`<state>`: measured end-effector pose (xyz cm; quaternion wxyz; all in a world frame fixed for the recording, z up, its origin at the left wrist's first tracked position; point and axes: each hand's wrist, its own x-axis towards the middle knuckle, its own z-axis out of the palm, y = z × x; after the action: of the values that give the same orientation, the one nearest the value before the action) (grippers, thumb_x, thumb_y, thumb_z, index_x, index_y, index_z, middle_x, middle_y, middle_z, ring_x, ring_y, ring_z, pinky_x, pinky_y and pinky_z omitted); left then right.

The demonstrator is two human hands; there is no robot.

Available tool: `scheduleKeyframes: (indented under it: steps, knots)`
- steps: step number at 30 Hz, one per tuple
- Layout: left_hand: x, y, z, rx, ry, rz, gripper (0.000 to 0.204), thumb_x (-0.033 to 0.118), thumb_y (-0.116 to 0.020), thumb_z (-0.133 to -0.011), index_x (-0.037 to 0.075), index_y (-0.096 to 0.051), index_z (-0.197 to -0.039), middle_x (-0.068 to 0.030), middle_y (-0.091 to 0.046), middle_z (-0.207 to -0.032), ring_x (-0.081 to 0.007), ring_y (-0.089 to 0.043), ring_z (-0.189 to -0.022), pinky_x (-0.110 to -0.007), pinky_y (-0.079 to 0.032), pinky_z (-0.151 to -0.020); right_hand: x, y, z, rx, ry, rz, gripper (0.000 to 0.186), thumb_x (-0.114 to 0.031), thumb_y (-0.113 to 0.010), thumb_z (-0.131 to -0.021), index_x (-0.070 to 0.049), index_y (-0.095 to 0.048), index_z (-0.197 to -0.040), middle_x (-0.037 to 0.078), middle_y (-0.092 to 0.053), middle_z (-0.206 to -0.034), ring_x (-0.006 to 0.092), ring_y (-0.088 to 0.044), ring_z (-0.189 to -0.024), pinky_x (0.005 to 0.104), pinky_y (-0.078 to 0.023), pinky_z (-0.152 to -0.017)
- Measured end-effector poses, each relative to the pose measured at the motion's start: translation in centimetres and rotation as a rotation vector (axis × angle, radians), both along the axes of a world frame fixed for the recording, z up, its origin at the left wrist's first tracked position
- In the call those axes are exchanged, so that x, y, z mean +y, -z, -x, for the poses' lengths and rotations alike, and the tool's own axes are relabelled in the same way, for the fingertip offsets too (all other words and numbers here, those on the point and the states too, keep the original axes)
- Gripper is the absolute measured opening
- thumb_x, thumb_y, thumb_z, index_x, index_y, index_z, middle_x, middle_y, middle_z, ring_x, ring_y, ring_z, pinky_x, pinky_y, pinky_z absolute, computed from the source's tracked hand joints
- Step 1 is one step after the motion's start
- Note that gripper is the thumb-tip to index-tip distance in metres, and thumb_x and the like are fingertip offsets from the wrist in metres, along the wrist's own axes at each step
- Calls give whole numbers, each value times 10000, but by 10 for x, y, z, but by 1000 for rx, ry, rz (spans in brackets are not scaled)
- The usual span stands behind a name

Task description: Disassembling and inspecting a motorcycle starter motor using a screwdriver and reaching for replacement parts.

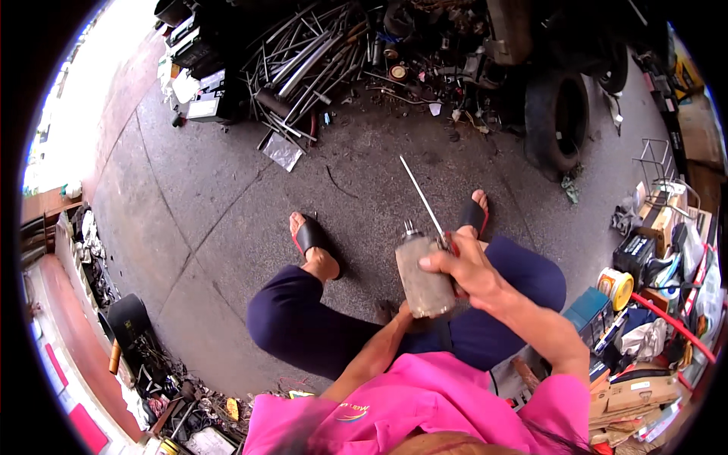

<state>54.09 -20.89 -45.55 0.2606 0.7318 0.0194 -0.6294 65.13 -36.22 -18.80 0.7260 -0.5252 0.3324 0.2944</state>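
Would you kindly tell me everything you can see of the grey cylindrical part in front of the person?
The grey cylindrical part looks like dull, scuffed metal, with a narrower top end from which small prongs stick up. It tilts slightly, prongs pointing away from the person, above the floor. The right hand lays its thumb across the upper body; the left hand is at the lower end, mostly hidden. Whether the screwdriver beside it touches it, I cannot tell.

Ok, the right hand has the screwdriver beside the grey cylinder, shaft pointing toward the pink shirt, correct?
The direction is wrong: in the head view, the screwdriver's shaft points away from the pink shirt. The right hand does have it beside the grey cylinder.
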Motion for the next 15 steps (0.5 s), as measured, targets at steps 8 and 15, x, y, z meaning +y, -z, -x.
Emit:
scheduleKeyframes:
  steps: [8, 15]
  knots:
    - [-9, -26, -51, 105, 35, 16, 559, 429, -433, -916, 53, -336, -1318, -257, -549, -1074, -272, -613, -775, -378, -502, -613, -43, 20, -68, -127, 114, 176, 439, -332, -743, -623, 23, -564, -808, 22, -531, -705, 102, -473, -640, 255, -399, -572]
    - [-28, -40, -123, 162, -65, 19, 899, 713, -507, -732, -6, -369, -1253, -231, -552, -1089, -293, -592, -908, -435, -489, -698, -90, 47, -105, -171, 144, 246, 348, -251, -758, -634, 8, -615, -816, 45, -584, -742, 118, -535, -641, 277, -441, -544]
